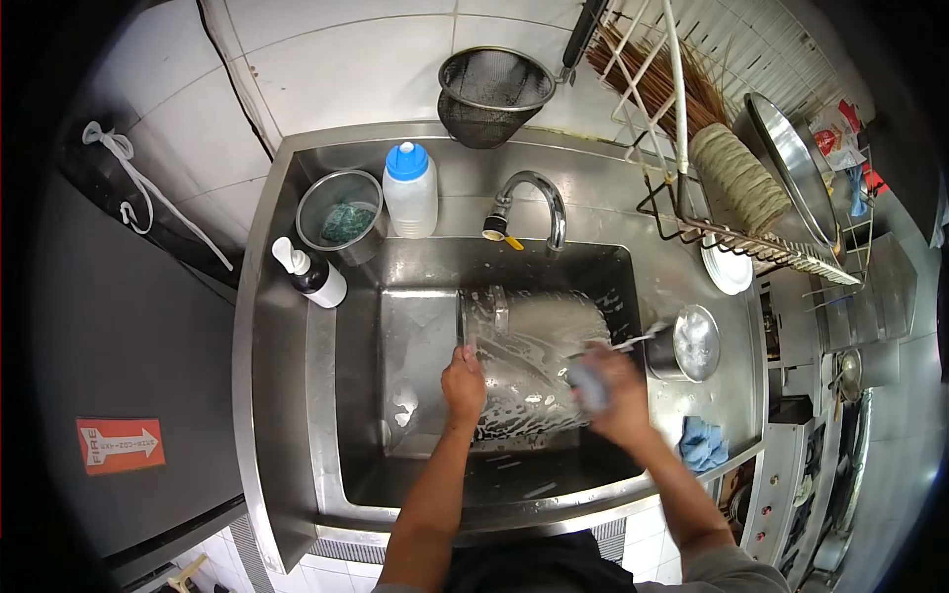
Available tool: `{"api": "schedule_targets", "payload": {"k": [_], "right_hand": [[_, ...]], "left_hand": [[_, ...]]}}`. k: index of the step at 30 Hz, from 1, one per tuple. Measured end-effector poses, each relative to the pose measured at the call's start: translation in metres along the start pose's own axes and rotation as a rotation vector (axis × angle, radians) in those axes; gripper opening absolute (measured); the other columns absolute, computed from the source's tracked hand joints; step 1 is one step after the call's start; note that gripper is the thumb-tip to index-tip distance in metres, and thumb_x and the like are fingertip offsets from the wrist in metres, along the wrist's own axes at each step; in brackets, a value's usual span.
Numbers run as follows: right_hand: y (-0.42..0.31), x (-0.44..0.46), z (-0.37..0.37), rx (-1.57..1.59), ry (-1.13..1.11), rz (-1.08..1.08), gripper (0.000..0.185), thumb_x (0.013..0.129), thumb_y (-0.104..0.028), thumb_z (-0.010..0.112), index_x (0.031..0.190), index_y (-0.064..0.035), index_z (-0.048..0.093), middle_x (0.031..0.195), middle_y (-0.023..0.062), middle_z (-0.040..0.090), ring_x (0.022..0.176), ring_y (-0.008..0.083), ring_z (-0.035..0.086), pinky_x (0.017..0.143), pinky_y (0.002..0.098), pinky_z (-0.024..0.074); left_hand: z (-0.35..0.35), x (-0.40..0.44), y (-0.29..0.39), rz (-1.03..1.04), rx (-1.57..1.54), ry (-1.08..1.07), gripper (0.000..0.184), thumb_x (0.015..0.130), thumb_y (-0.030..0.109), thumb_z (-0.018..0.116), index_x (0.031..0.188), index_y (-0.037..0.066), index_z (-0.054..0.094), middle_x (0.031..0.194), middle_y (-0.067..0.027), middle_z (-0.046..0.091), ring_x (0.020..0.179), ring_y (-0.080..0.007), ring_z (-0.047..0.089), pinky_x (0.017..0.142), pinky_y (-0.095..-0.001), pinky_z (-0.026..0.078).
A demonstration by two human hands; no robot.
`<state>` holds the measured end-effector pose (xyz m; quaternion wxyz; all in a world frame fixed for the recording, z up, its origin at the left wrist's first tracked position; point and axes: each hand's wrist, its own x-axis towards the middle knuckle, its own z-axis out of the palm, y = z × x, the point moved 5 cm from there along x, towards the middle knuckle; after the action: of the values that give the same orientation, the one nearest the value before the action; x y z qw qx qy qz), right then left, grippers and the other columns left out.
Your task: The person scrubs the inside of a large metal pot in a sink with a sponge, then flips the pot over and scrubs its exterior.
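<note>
A large clear container (534, 346), streaked with soap suds, lies on its side in the steel sink (361, 474). My left hand (463, 383) is closed on its left rim. Over the container's right part, my right hand (618, 395) is smeared by motion, its fingers around a greyish scrubbing pad (589, 385). The pad looks pressed to or just above the sudsy surface; the blur hides which. Foam also lies on the sink floor at the left.
Behind the sink are the faucet (539, 198), a blue-capped bottle (410, 193), a metal pot (339, 212) and a pump bottle (314, 277). At right are a foamy pot (692, 346), a blue cloth (703, 444) and an overhanging wire rack (732, 252). A mesh strainer (494, 94) hangs behind.
</note>
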<state>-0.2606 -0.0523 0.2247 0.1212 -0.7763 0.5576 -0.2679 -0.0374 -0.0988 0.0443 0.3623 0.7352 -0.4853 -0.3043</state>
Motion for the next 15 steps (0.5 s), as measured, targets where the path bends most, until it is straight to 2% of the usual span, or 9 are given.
{"api": "schedule_targets", "payload": {"k": [1,3,5,7,8,10,11,13,15], "right_hand": [[0.005,-0.008,0.051,0.06,-0.114,0.01,0.056,0.067,-0.008,0.077,0.121,-0.0096,0.061,0.131,0.018,0.052,0.109,0.0357,0.056,0.095,0.0434,0.0462],[0.002,0.005,0.126,-0.095,-0.194,-0.229,0.047,0.071,-0.017,0.075,0.117,-0.016,0.064,0.132,0.0153,0.051,0.113,0.034,0.052,0.097,0.0417,0.0431],[0.019,0.043,0.169,-0.137,-0.058,-0.388,0.042,0.072,-0.021,0.073,0.113,-0.0176,0.066,0.127,0.0153,0.052,0.109,0.0344,0.05,0.093,0.0412,0.0433],[0.016,0.111,0.153,-0.206,0.067,-0.172,0.039,0.07,-0.023,0.074,0.108,-0.0152,0.068,0.121,0.0142,0.054,0.103,0.0333,0.049,0.088,0.041,0.0432],[0.045,0.124,0.173,-0.196,0.093,-0.037,0.037,0.069,-0.021,0.072,0.105,-0.0125,0.069,0.117,0.0131,0.055,0.101,0.0328,0.048,0.087,0.0425,0.0424],[0.028,0.115,0.17,-0.253,-0.1,0.052,0.036,0.069,-0.016,0.07,0.104,-0.0095,0.069,0.115,0.0121,0.056,0.105,0.0347,0.047,0.091,0.0434,0.0409],[0.027,0.094,0.175,-0.255,-0.091,0.048,0.036,0.069,-0.016,0.07,0.104,-0.0095,0.069,0.115,0.0121,0.056,0.105,0.0347,0.047,0.091,0.0434,0.0409],[0.009,0.04,0.193,-0.124,-0.103,-0.406,0.037,0.069,-0.014,0.068,0.105,-0.0099,0.069,0.116,0.0113,0.057,0.11,0.0357,0.046,0.096,0.0434,0.039],[-0.001,0.062,0.18,-0.171,-0.173,-0.367,0.036,0.07,-0.017,0.068,0.106,-0.0104,0.069,0.119,0.0109,0.057,0.112,0.0355,0.046,0.098,0.0437,0.0382]], "left_hand": [[0.0,-0.001,-0.002,-0.003,-0.002,0.003,0.028,0.098,0.026,0.046,0.095,0.003,0.061,0.078,-0.0264,0.064,0.078,-0.0465,0.062,0.068,-0.0513,0.048],[0.002,-0.001,-0.005,0.007,-0.07,-0.028,0.026,0.098,0.021,0.045,0.096,0.0,0.059,0.079,-0.0264,0.063,0.078,-0.0462,0.061,0.067,-0.0502,0.047],[0.01,-0.001,-0.015,0.026,-0.046,-0.003,0.026,0.098,0.021,0.044,0.096,0.0,0.059,0.079,-0.0265,0.063,0.078,-0.0462,0.061,0.067,-0.0503,0.047],[0.005,-0.002,-0.009,0.006,0.028,-0.038,0.026,0.098,0.019,0.043,0.098,0.0,0.06,0.08,-0.0265,0.064,0.078,-0.0456,0.062,0.069,-0.0493,0.049],[0.003,-0.008,-0.008,-0.013,0.035,-0.049,0.026,0.098,0.019,0.043,0.098,0.0,0.06,0.08,-0.0265,0.064,0.078,-0.0456,0.062,0.069,-0.0493,0.049],[-0.001,-0.005,-0.001,-0.052,0.015,-0.085,0.026,0.097,0.018,0.043,0.103,0.0,0.061,0.082,-0.0261,0.064,0.079,-0.0453,0.062,0.071,-0.0488,0.05],[-0.002,-0.004,-0.002,-0.043,0.012,-0.08,0.026,0.097,0.018,0.043,0.103,0.0,0.061,0.082,-0.0261,0.064,0.079,-0.0453,0.062,0.071,-0.0488,0.05],[-0.002,-0.008,-0.007,0.018,-0.043,-0.032,0.027,0.096,0.017,0.043,0.105,-0.001,0.061,0.083,-0.0263,0.065,0.08,-0.0449,0.063,0.071,-0.0485,0.05],[-0.005,-0.008,-0.001,0.029,-0.043,-0.021,0.026,0.095,0.015,0.044,0.106,-0.001,0.061,0.084,-0.0266,0.065,0.08,-0.0445,0.063,0.071,-0.0481,0.05]]}}
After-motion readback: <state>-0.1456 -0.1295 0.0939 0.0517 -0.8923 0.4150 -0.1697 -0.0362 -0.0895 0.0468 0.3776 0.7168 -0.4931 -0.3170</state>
